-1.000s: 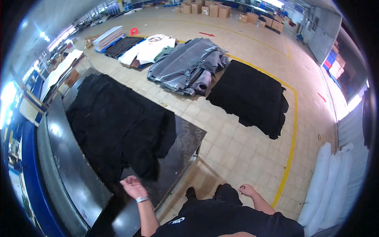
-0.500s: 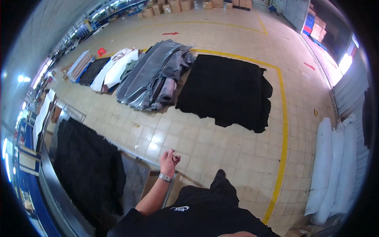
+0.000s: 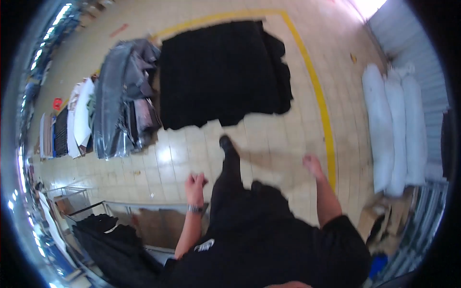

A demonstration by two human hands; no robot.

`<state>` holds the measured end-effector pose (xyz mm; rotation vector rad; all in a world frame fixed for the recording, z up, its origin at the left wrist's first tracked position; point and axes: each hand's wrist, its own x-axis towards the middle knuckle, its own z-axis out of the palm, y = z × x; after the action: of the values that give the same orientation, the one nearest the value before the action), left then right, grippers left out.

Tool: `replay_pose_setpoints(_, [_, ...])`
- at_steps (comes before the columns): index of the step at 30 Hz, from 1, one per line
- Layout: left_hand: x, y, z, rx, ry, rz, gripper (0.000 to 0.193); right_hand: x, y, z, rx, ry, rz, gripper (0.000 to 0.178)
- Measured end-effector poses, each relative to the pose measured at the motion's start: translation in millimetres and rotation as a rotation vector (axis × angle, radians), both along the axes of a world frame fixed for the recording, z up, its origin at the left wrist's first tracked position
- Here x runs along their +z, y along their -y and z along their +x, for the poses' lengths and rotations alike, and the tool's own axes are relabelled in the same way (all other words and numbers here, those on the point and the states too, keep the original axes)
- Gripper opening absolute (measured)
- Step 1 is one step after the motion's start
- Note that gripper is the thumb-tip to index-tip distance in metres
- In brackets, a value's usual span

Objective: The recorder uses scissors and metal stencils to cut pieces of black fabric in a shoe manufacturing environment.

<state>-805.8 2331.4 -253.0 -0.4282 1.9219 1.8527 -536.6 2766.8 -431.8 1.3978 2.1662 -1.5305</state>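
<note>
My left hand (image 3: 195, 188), with a watch (image 3: 195, 208) on its wrist, hangs in front of me with the fingers curled in. Nothing shows in it. Out to the right, my right hand (image 3: 313, 166) is held over the floor by the yellow line, its fingers smeared by motion. Neither hand touches anything I can see. Ahead on the floor lies a wide stack of black sheet material (image 3: 216, 72) with ragged edges. To its left is a pile of grey hides or sheets (image 3: 111, 91), partly under clear plastic.
White sheets (image 3: 82, 115) lie further left. A metal-framed table (image 3: 163, 207) stands at my left, with black material (image 3: 113, 245) on it. Yellow tape (image 3: 314, 86) borders the floor area. Long white rolls (image 3: 394, 134) lean at the right wall, near cardboard (image 3: 377, 221).
I have stepped forward and turned to the right. The black stack is nearer and further left in view. My right hand has come into view; my left fingers are more curled.
</note>
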Motion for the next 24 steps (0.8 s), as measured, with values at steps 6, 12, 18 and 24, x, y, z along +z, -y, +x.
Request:
replay_pose_setpoints(6, [-35,-54,-124,-0.111,0.223,0.06,0.027,29,-15,-39,0.234,0.093,0.075,0.032])
replay_pose_setpoints(12, [-41,-77,-228,-0.447,0.177,-0.346,0.016,-24,-77,-65,-0.047,0.329,-0.301,0.031])
replay_pose_setpoints(18, [-126,-103,-227,-0.324,0.442,-0.497,0.019,-183,-168,-120,-0.09,0.364,-0.32,0.034])
replay_pose_setpoints(24, [-245,-157,-174,-0.553,0.759,-0.42,0.022,-316,-156,-259,-0.771,0.131,-0.728,0.04])
